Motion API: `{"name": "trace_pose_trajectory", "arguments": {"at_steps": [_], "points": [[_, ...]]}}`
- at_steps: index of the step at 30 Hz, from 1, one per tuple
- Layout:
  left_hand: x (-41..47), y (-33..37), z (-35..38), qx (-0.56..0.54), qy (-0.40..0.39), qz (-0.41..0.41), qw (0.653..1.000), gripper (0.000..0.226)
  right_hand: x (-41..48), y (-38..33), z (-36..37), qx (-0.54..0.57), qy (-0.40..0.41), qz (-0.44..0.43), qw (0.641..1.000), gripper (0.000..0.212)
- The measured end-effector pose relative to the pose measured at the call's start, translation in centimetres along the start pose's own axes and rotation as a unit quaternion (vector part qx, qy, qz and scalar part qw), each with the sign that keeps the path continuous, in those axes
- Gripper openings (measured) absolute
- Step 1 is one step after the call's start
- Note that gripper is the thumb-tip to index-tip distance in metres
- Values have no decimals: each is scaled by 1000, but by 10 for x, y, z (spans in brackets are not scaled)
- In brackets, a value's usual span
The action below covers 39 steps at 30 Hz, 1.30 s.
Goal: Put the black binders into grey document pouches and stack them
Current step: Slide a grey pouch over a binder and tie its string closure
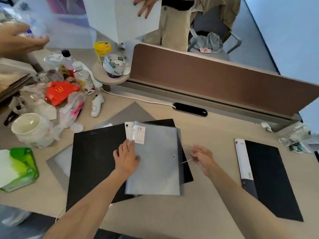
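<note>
Binders, head view: three black binders showed on the beige desk (215, 131) — a large one (93, 161) lay flat at centre-left, a second (187, 171) peeked out from under the pouch at its right edge, and a third (269, 178) with a white spine label lay well apart to the right
Pouch: a grey translucent document pouch (155, 163) lay on top of the central binders, tilted slightly, with a white "20" label (139, 134) showing near its top left corner and a small snap dot near its right edge
Other pouches: grey sheets (131, 112) stuck out from under the black stack at the far side and at the left (57, 163)
Left hand: the left hand (126, 157) lay palm down with fingers spread, pressed flat on the pouch's left edge, gripping nothing
Right hand: the right hand (202, 156) hovered just beside the pouch's right edge, fingers loosely curled; a thin pale strand ran from its fingertips toward the pouch, though what it was I cannot tell
Desk clutter: a green tissue pack (19, 168), a white paper cup (29, 128), a red fast-food bag (60, 92) and a bottle (84, 78) crowded the left side — crumpled wrappers (293, 137) sat at far right
Background: a brown divider panel (215, 80) stood behind the desk, and another person's hand (146, 4) rested on a white box beyond it
</note>
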<state>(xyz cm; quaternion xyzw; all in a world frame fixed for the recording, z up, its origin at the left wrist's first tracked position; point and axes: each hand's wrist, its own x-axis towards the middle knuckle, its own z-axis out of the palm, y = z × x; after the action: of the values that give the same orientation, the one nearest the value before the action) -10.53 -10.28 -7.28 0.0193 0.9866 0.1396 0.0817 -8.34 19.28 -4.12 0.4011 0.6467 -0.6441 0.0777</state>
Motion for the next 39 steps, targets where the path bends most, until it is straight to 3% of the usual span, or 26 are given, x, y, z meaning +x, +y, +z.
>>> {"name": "trace_pose_trajectory", "arguments": {"at_steps": [4,8,10,13,17,22,30,34,39], "points": [[2,8,12,94,8,191,977,61,7,8,-8,-204,13,-62,977,26],[-2,39,27,104,-55,294,949,63,7,18,-27,-438,-37,-163,884,30],[-5,55,36,110,-82,291,947,62,7,18,-39,-518,-54,-173,836,31],[-10,76,44,96,-126,264,951,57,14,16,-56,-574,-81,-178,795,28],[-17,94,47,122,-172,226,951,59,19,8,-78,-565,-158,-221,779,18],[-26,114,49,120,-217,196,949,71,32,-7,-113,-584,-152,-264,753,17],[-38,124,56,135,-228,191,945,78,44,-23,-177,-466,-152,-231,840,37],[-53,136,65,113,-224,212,945,73,36,-15,-171,-482,-241,-156,828,34],[-60,136,63,63,-183,260,946,62,29,-13,-141,-366,-328,-22,870,19]]}}
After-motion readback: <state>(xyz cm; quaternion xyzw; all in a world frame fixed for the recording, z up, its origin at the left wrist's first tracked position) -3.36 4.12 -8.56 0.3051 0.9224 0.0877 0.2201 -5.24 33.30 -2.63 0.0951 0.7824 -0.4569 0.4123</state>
